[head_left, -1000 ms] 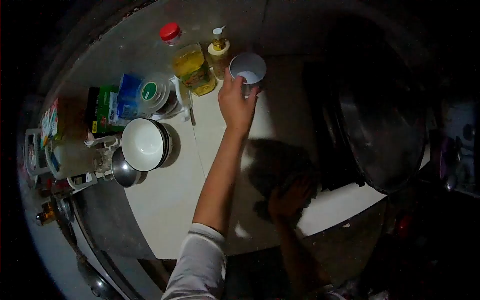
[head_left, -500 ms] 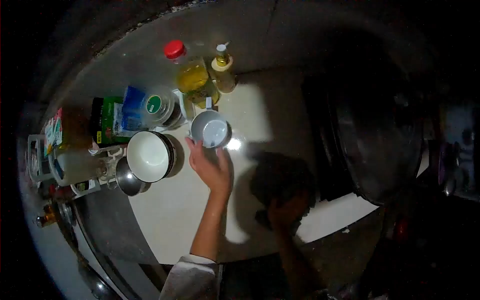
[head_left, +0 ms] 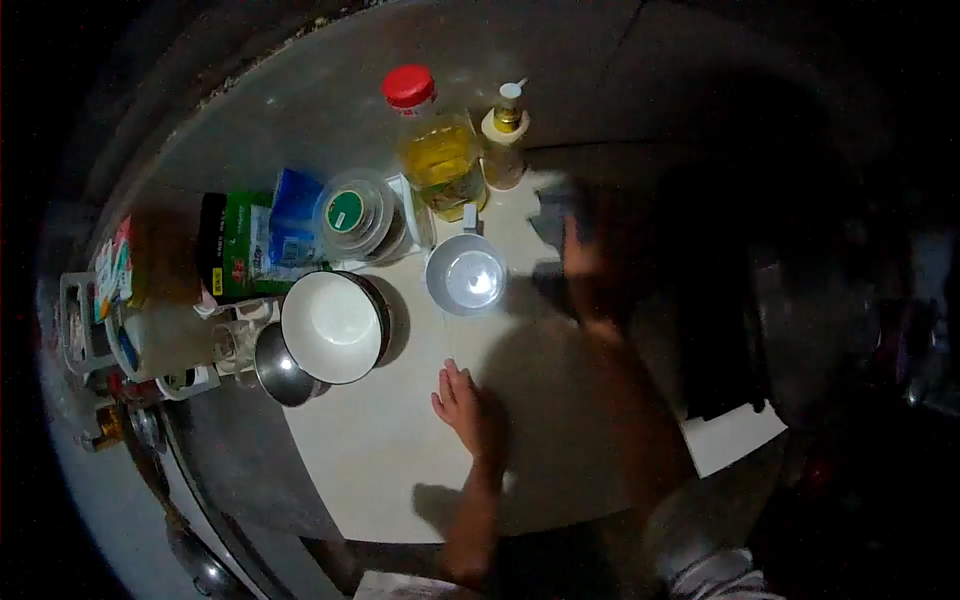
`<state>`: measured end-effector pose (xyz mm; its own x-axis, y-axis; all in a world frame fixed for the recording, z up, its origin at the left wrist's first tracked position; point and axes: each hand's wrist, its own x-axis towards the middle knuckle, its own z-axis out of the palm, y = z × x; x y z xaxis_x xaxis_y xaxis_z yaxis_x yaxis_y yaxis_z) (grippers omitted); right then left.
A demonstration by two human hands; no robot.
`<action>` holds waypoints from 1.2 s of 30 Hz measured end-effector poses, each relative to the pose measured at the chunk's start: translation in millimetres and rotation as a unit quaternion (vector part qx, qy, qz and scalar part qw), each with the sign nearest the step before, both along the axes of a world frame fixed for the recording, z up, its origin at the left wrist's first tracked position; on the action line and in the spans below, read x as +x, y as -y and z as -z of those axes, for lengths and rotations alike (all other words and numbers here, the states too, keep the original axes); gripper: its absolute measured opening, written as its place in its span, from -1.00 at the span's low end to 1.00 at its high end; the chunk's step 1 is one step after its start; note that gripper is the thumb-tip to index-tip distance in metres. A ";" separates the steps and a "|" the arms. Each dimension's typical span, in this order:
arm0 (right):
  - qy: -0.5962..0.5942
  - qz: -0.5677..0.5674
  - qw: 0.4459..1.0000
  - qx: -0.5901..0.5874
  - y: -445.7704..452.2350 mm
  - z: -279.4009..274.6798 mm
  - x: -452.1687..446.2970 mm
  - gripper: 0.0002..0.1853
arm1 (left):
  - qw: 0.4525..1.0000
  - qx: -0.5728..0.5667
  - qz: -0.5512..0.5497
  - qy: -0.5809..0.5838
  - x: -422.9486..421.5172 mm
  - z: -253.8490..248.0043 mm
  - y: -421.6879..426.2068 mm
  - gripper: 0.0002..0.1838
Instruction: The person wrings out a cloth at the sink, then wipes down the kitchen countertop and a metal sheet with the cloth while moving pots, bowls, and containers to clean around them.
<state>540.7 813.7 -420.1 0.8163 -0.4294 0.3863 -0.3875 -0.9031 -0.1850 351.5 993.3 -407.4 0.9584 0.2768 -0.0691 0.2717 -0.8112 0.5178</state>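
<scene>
My left hand (head_left: 462, 410) hovers over or rests on the pale countertop, holding nothing, with its fingers stretched out. Beyond its fingertips stands a small light grey pan (head_left: 466, 290) with a short handle pointing to the wall. To the right of the pan, my right hand (head_left: 592, 270) is in deep shadow, closed on what looks like a dark cloth (head_left: 550, 220) pressed to the counter. Its fingers are only partly visible. A white bowl with a dark outside (head_left: 330, 325) stands left of the pan, next to a metal bowl (head_left: 280, 365).
Along the wall stand an oil bottle with a red cap (head_left: 438, 150), a pump bottle (head_left: 505, 140), a clear tub with a green label (head_left: 355, 215), and green and blue packets (head_left: 245, 240). A large dark object (head_left: 720, 300) fills the shadowed right side.
My left hand has let go of the pan and drawn back toward me. My right hand has carried the dark cloth away from me, to the pan's right. The view has shifted somewhat.
</scene>
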 end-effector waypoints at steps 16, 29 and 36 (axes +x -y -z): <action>-0.148 -0.347 0.812 0.445 35.8 -25.1 -52.0 -0.51 | 0.997 0.031 0.046 0.061 -4.4 -20.8 8.7 -0.51; -0.123 -0.129 0.920 0.348 3.6 -45.3 -265.5 -0.44 | 0.967 0.101 0.233 -0.014 -27.1 39.5 5.7 -0.61; -0.114 -0.081 0.940 0.313 -14.4 -53.4 -233.5 -0.50 | 0.870 0.001 0.492 -0.029 -112.5 25.5 -34.0 -0.64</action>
<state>307.2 828.1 -366.7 0.9212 -0.3778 -0.0931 -0.3489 -0.6961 -0.6275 239.0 1027.3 -432.9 0.7257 -0.6763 -0.1262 -0.5293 -0.6660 0.5255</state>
